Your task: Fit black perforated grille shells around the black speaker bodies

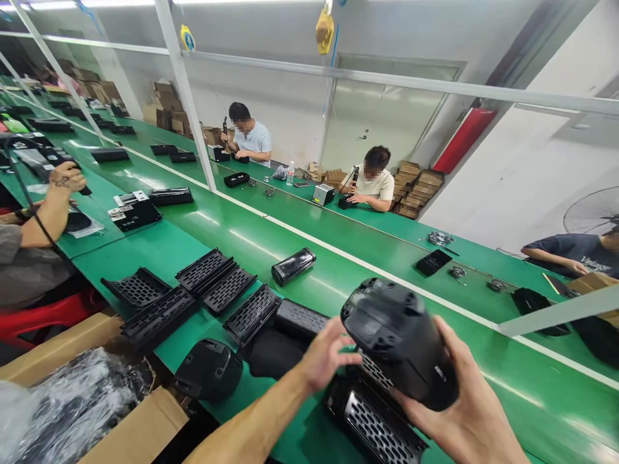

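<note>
Raised over the green bench, a black speaker housing (391, 335) is gripped from its lower right by my right hand (459, 393), thumb and fingers wrapped about it. My left hand (326, 354) is beside the housing's left side with fingers spread; whether a fingertip touches it I cannot tell. Beneath the hands lies a black perforated grille cover (382, 425), partly hidden by the held housing. Left of my forearm a second black housing (210, 370) stands at the bench edge. More perforated covers (254, 312) lie beyond my left hand.
A cardboard box (140, 428) with plastic-wrapped parts stands at lower left. A shiny black unit (293, 265) rests on the green conveyor (338, 283). A co-worker's arm (53, 206) is at left; other people work across the line. A white post (186, 96) rises beyond the bench.
</note>
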`<action>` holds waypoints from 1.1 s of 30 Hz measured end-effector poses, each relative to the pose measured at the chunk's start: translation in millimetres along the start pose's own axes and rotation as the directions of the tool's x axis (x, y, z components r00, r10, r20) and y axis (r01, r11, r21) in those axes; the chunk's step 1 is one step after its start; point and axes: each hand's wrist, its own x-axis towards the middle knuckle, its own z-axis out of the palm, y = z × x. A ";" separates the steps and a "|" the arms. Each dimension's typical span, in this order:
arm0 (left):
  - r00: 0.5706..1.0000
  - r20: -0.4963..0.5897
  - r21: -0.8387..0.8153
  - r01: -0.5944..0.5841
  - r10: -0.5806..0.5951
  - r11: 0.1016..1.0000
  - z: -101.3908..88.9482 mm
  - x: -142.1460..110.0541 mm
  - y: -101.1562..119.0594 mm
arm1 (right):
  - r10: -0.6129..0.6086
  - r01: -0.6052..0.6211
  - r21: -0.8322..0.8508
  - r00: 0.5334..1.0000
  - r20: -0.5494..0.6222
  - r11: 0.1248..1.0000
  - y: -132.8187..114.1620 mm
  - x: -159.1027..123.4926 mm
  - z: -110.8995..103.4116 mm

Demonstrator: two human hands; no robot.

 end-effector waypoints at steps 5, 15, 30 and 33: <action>0.971 0.200 0.378 -0.201 0.132 0.904 2.3 -17.0 63.3 | -0.211 0.285 -0.281 0.940 0.268 0.916 16.3 9.1 -6.7; 0.969 0.137 0.339 -0.240 0.205 0.909 -18.5 -21.3 62.1 | 0.290 -0.317 0.221 0.946 0.146 0.922 50.6 -34.4 -3.2; 0.992 -0.113 0.498 0.006 0.059 0.867 -17.2 -19.8 46.6 | 0.616 -0.683 0.340 0.730 0.295 0.647 16.6 -58.9 -7.4; 0.977 -0.205 0.473 0.054 0.050 0.880 -18.3 -21.9 36.7 | 0.642 -0.708 0.364 0.705 0.301 0.606 15.7 -68.1 -6.4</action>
